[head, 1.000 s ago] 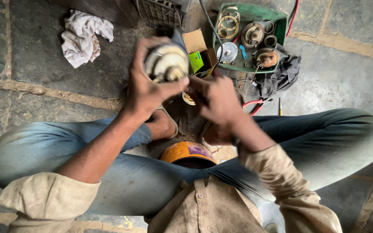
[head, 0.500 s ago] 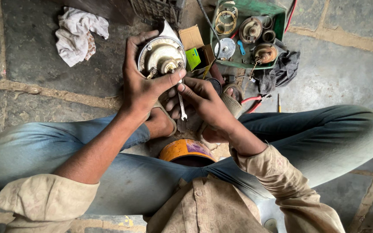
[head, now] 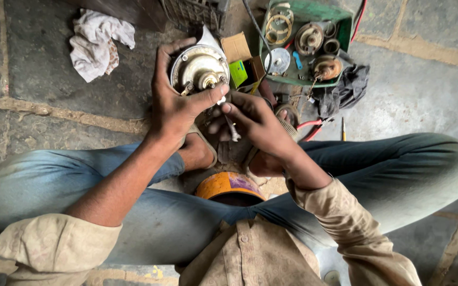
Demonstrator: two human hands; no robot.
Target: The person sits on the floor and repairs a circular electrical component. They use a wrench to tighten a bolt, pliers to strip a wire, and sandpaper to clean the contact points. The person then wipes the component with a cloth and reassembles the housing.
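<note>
Lying crumpled on the stone floor at far left is a white rag point(head: 100, 43). Next comes the left hand point(head: 178, 103), closed around a round metal motor part point(head: 199, 68) that it now holds lower and closer to the lap than a second ago, open face turned toward the camera (the thumb presses across its lower rim). The right hand point(head: 258, 123) has drawn in under that rim and pinches a slim metal spanner point(head: 232, 127) narrowly between fingertips; half a second back the tool hung clear, now its upper end meets the part's edge. Farther right sits a green tray point(head: 345, 32) of round parts, and beside it a dark cloth point(head: 348, 90).
</note>
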